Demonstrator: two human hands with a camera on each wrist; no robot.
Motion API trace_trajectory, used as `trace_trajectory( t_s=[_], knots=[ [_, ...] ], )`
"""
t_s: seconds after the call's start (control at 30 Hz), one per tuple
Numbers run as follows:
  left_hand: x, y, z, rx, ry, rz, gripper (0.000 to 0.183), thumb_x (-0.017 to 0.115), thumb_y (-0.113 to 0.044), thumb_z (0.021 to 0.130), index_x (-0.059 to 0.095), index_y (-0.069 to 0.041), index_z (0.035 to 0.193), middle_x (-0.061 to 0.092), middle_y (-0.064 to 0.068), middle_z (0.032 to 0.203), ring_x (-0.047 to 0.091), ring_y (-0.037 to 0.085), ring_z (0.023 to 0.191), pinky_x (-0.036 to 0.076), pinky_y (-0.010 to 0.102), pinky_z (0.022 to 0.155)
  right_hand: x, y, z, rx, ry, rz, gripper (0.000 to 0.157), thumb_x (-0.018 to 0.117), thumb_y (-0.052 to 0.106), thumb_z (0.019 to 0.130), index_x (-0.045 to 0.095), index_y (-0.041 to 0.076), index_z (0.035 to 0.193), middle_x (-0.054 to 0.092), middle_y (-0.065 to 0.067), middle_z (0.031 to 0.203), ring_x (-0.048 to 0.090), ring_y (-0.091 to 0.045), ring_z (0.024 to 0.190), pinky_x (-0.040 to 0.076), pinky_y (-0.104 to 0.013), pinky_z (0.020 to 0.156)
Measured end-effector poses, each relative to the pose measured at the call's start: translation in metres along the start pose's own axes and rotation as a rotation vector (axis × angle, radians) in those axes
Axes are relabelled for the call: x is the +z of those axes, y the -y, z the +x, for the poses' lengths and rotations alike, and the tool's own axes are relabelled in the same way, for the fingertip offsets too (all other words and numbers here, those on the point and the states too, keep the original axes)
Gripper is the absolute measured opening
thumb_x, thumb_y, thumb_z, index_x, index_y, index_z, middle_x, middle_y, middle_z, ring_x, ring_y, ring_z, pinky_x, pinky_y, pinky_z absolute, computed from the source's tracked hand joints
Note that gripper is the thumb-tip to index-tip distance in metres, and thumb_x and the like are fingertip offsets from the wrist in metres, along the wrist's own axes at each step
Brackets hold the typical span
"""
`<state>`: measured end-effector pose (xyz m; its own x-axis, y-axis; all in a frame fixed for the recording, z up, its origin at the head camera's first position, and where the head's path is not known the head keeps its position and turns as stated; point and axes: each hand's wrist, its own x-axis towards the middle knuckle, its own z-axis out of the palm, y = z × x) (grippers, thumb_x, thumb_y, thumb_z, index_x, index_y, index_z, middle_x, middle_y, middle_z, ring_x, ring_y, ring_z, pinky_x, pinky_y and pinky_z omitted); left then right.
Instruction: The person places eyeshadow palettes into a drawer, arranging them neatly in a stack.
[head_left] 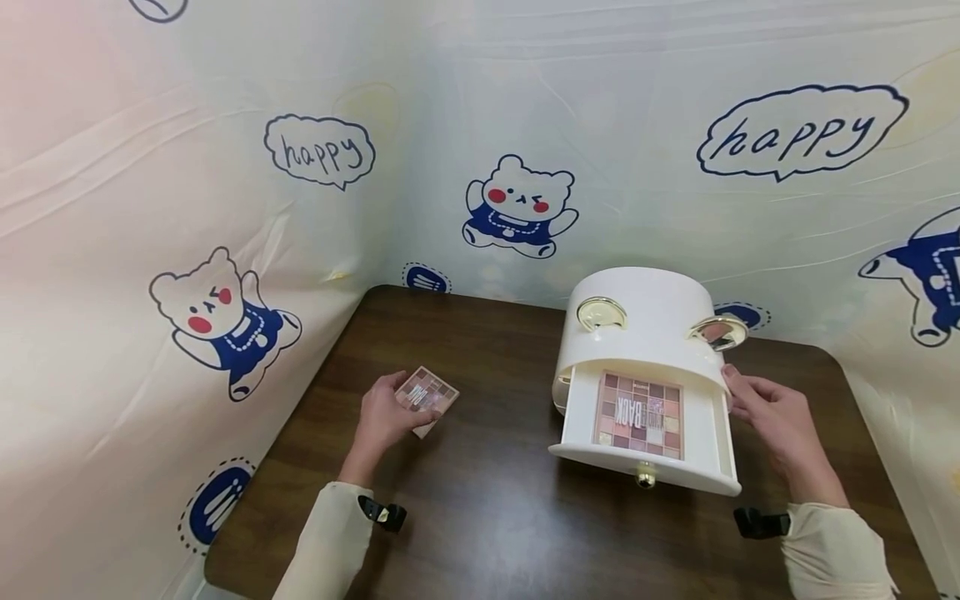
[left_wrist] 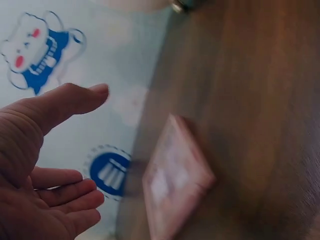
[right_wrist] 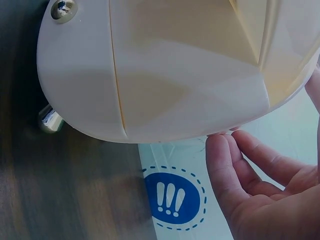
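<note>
A small eyeshadow palette point(head_left: 431, 396) lies on the dark wood table at the left. My left hand point(head_left: 390, 412) overlaps its near edge in the head view; in the left wrist view the thumb and fingers are spread, with the blurred palette point(left_wrist: 175, 180) just beyond them. A white rounded organizer box point(head_left: 637, 321) stands at the right with its upper drawer point(head_left: 577, 417) pulled out. Inside that drawer lies a larger eyeshadow palette point(head_left: 641, 417), lettered BACK. My right hand point(head_left: 776, 421) touches the box's right side with its fingertips point(right_wrist: 217, 142).
Two shiny gold handles point(head_left: 602, 314) stick out from the box top, and a gold knob point(head_left: 645, 477) is on the drawer front. Printed cloth point(head_left: 420, 167) hangs behind and left of the brown table point(head_left: 480, 500). Each wrist wears a black band point(head_left: 382, 512).
</note>
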<state>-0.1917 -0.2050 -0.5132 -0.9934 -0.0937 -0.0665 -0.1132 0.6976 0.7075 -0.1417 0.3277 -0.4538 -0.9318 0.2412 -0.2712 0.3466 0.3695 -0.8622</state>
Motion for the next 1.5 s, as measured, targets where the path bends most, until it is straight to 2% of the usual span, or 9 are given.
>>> trace_trajectory(
  t_s=[0.07, 0.17, 0.3, 0.37, 0.57, 0.8, 0.93, 1.2, 1.5],
  knots=[
    [0.004, 0.007, 0.002, -0.002, 0.006, 0.034, 0.098, 0.095, -0.033, 0.066, 0.048, 0.007, 0.142, 0.051, 0.027, 0.137, 0.051, 0.041, 0.117, 0.041, 0.057, 0.104, 0.000, 0.000, 0.001, -0.009, -0.009, -0.007, 0.085, 0.052, 0.059, 0.098, 0.044, -0.013, 0.143, 0.048, -0.033, 0.138, 0.063, 0.004, 0.078, 0.055, -0.042, 0.091],
    [0.009, 0.015, 0.004, -0.001, 0.004, 0.062, 0.102, 0.096, -0.032, 0.062, 0.047, 0.009, 0.141, 0.050, 0.029, 0.137, 0.051, 0.042, 0.116, 0.042, 0.057, 0.103, 0.000, -0.001, 0.002, -0.016, -0.019, -0.020, 0.084, 0.051, 0.059, 0.098, 0.045, -0.013, 0.142, 0.050, -0.033, 0.137, 0.063, 0.004, 0.078, 0.057, -0.038, 0.087],
    [0.015, 0.025, 0.006, 0.013, 0.005, 0.097, 0.109, 0.098, -0.031, 0.059, 0.042, 0.013, 0.141, 0.046, 0.032, 0.138, 0.048, 0.044, 0.119, 0.040, 0.058, 0.105, 0.000, 0.000, 0.001, -0.004, -0.020, -0.005, 0.085, 0.051, 0.060, 0.098, 0.045, -0.013, 0.142, 0.049, -0.033, 0.137, 0.062, 0.005, 0.077, 0.045, -0.060, 0.100],
    [0.018, 0.031, 0.008, 0.016, 0.016, 0.135, 0.114, 0.099, -0.033, 0.057, 0.039, 0.014, 0.142, 0.044, 0.032, 0.139, 0.045, 0.045, 0.124, 0.038, 0.058, 0.107, 0.000, 0.000, 0.001, -0.003, -0.022, -0.003, 0.085, 0.052, 0.059, 0.098, 0.045, -0.013, 0.142, 0.050, -0.032, 0.135, 0.062, 0.004, 0.077, 0.044, -0.060, 0.100],
    [0.023, 0.044, 0.008, 0.022, 0.033, 0.215, 0.121, 0.102, -0.033, 0.052, 0.037, 0.016, 0.142, 0.042, 0.033, 0.139, 0.040, 0.047, 0.129, 0.034, 0.057, 0.110, 0.000, 0.000, 0.002, -0.015, -0.024, -0.018, 0.083, 0.053, 0.058, 0.098, 0.047, -0.013, 0.140, 0.057, -0.026, 0.128, 0.065, 0.001, 0.079, 0.058, -0.032, 0.081],
    [0.024, 0.052, 0.009, -0.005, 0.042, 0.257, 0.119, 0.101, -0.033, 0.054, 0.037, 0.015, 0.142, 0.042, 0.034, 0.140, 0.040, 0.048, 0.129, 0.034, 0.057, 0.110, 0.000, -0.002, 0.002, -0.001, -0.015, 0.009, 0.085, 0.051, 0.059, 0.098, 0.044, -0.013, 0.143, 0.049, -0.033, 0.136, 0.061, 0.005, 0.077, 0.041, -0.065, 0.101],
    [0.024, 0.059, 0.009, -0.004, 0.040, 0.266, 0.113, 0.101, -0.034, 0.053, 0.043, 0.015, 0.138, 0.047, 0.033, 0.135, 0.044, 0.047, 0.126, 0.037, 0.057, 0.108, 0.001, -0.002, 0.001, 0.003, -0.011, 0.012, 0.086, 0.050, 0.060, 0.098, 0.042, -0.013, 0.144, 0.047, -0.034, 0.138, 0.060, 0.006, 0.077, 0.039, -0.065, 0.102],
    [0.025, 0.061, 0.006, -0.020, -0.030, 0.124, 0.107, 0.099, -0.025, 0.055, 0.044, 0.014, 0.139, 0.049, 0.032, 0.135, 0.046, 0.045, 0.125, 0.037, 0.055, 0.108, 0.000, -0.002, 0.001, 0.014, -0.010, -0.021, 0.088, 0.049, 0.061, 0.098, 0.041, -0.013, 0.144, 0.047, -0.035, 0.140, 0.061, 0.005, 0.078, 0.046, -0.058, 0.100],
    [0.022, 0.054, 0.002, -0.021, -0.121, -0.047, 0.107, 0.095, -0.019, 0.058, 0.040, 0.005, 0.147, 0.047, 0.027, 0.144, 0.044, 0.042, 0.132, 0.036, 0.054, 0.110, 0.000, -0.002, 0.001, 0.010, -0.012, 0.008, 0.089, 0.050, 0.061, 0.097, 0.040, -0.013, 0.145, 0.044, -0.036, 0.142, 0.059, 0.007, 0.075, 0.038, -0.066, 0.102]
  ],
)
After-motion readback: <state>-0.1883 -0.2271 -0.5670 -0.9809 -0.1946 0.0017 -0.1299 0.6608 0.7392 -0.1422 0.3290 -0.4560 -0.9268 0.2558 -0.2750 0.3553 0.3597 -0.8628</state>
